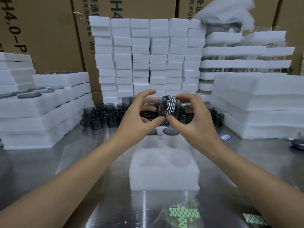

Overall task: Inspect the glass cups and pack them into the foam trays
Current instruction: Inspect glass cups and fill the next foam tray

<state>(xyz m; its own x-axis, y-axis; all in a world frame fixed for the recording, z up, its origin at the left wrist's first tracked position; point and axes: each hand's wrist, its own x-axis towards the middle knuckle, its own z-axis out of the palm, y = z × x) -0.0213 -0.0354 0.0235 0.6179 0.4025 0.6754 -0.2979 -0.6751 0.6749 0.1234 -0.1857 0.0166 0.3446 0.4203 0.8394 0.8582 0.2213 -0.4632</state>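
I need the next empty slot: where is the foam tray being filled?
Centre of the head view: the foam tray lies on the steel table, below both hands.

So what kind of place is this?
Probably a packing station in a warehouse or factory. Stacks of white foam trays stand before big cardboard boxes, and many dark glass cups wait on the metal table.

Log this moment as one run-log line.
phase: inspect | left hand + right hand: holding glass cup above foam tray | tray: two far pockets filled, near pockets empty | loose cups behind
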